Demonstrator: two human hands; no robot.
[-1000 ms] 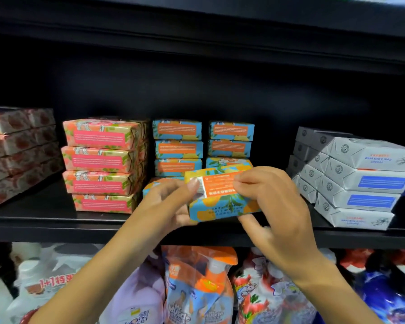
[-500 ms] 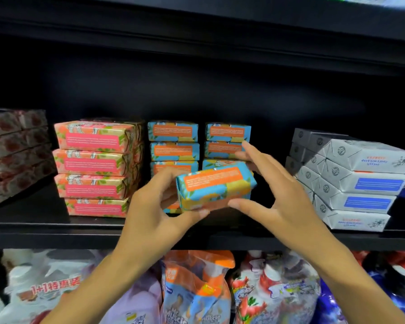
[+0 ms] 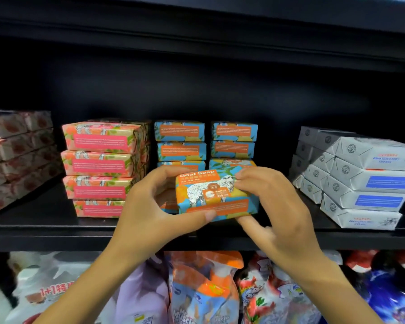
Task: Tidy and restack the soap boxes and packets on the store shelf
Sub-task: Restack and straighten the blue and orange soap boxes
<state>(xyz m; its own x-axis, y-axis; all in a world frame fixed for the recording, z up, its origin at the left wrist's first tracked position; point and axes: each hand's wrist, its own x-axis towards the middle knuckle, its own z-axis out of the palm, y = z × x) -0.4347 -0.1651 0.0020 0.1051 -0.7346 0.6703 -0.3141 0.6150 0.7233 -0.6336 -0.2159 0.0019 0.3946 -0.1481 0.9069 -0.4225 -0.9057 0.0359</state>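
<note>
Both hands hold one goat soap box (image 3: pixel 213 195) over the near edge of the black shelf (image 3: pixel 56 239).

On the shelf a white stack (image 3: pixel 365 183) stands at the right, a pink stack (image 3: pixel 101 169) at the left and two blue-and-orange stacks (image 3: pixel 180 141) far centre. The held box sits just in front of those, its long axis running left to right, its printed sheep face tilted up and the text upright. The left hand (image 3: pixel 145 218) clamps its left end, thumb under and fingers over. The right hand (image 3: pixel 278 211) pinches its right end.
</note>
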